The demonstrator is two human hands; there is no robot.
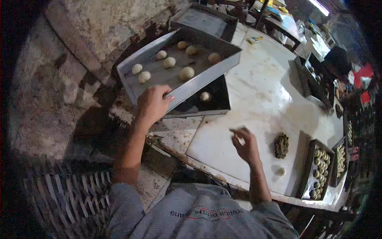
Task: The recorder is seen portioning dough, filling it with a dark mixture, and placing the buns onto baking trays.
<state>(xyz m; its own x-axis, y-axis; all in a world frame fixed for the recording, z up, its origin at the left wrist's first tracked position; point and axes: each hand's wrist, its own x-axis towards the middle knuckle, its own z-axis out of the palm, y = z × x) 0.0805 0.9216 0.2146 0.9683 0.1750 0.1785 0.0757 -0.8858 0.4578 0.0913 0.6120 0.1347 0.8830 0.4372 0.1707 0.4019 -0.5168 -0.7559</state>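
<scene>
A: Held what with the left hand (153, 103)?

B: Gripped the near edge of a shallow metal tray (209, 77), with fingers curled tight against the rim.

A: Looked like what, up close?

B: Looked dull grey, rectangular and straight-sided, with a paler outer wall and a darker floor, deepest in shadow at the far right corner.

A: Carried anything?

B: Carried eight dough balls (187, 73), rounded, slightly uneven and cream-coloured, scattered loosely with bare metal between. Appeared browner toward the shaded far wall, brighter toward the left.

A: Was placed where?

B: Lay askew above a darker tray (221, 93), at the left end of a pale table (254, 87). Spotted a single ball (205, 96) in the uncovered part below.

A: Did what with the right hand (244, 145)?

B: Held it over the table, near the front edge, with thumb and fingertips narrowly apart. Could not tell whether pinched anything between them.

A: Noticed anything beside it?

B: Saw a rough brown lump (281, 145) just to the right, a lone pale ball (280, 171) nearer the front, and, farther right, a dark-walled tray (308, 169) crowded with small pale balls.
</scene>
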